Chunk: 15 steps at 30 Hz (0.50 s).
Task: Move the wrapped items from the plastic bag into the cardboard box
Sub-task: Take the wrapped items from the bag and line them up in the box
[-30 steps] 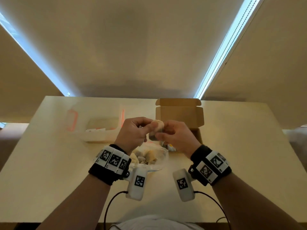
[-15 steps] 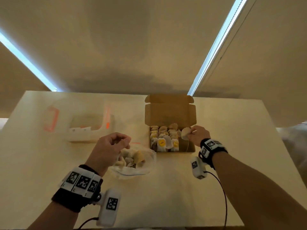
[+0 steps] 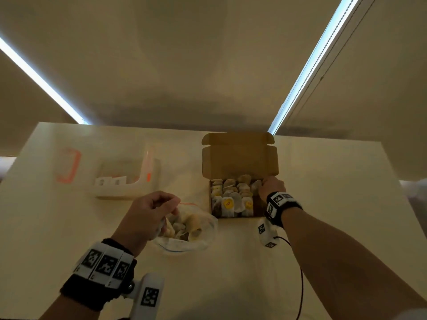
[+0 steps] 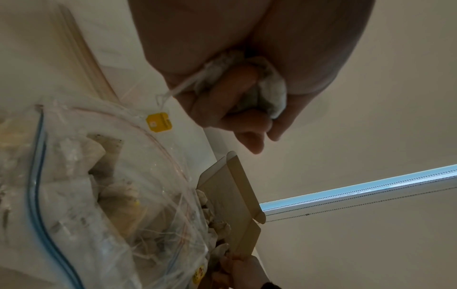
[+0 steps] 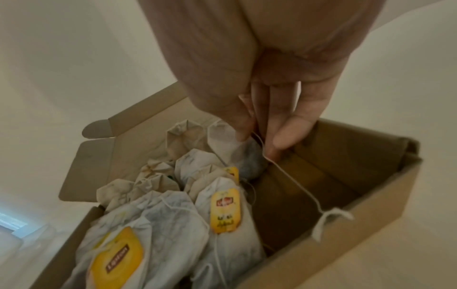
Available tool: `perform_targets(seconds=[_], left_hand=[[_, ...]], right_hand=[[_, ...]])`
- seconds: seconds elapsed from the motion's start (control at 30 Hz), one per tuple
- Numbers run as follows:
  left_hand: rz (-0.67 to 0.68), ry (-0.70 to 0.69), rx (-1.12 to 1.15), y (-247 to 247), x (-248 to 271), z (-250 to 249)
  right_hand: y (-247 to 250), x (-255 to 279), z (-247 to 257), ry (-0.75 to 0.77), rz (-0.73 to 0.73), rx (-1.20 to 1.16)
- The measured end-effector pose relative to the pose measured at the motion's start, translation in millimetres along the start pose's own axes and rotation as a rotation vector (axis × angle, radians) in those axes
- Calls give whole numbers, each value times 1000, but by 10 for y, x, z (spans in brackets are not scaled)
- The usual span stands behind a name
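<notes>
Cardboard walls of the cardboard box [image 3: 240,158] stood around your right hand [image 3: 272,187], which had reached down into the far right corner. Your fingertips [image 5: 287,136] were pinching the top of 1 tea bag [image 5: 237,150], thumb on one side and fingers on the other, with its string [image 5: 291,176] trailing back from the pinch over the box's near wall. Just to the left of that grip, rows of packed tea bags [image 5: 173,215] stood upright, several showing yellow tags; to its right, the box floor was bare.

Your left hand [image 3: 150,213] was curled closed around another tea bag [image 4: 269,88], crumpled in the palm. From that fist a string hung down to a yellow tag [image 4: 159,122], dangling just above the open mouth of the plastic bag [image 4: 74,195]. Directly below and beside your left hand, the bag lay on the table [image 3: 323,204] and held a loose heap of more tea bags. Beyond your left hand, well apart from it, sat a white container [image 3: 129,181] with orange clips.
</notes>
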<state>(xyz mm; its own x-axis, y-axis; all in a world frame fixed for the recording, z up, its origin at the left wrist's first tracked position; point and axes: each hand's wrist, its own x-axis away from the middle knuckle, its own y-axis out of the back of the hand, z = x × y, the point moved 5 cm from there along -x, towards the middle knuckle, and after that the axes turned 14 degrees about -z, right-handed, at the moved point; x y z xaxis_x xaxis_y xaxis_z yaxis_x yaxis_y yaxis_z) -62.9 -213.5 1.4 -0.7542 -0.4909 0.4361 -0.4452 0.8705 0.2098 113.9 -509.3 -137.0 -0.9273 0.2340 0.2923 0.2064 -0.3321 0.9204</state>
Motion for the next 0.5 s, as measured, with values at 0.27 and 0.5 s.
perform_targets(seconds=[0.27, 0.5], left_hand=[[69, 94, 91, 28, -44, 34], [475, 414, 358, -195, 174, -202]], right_hand=[[348, 372, 74, 0, -112, -360], [517, 1797, 1216, 574, 675, -680]])
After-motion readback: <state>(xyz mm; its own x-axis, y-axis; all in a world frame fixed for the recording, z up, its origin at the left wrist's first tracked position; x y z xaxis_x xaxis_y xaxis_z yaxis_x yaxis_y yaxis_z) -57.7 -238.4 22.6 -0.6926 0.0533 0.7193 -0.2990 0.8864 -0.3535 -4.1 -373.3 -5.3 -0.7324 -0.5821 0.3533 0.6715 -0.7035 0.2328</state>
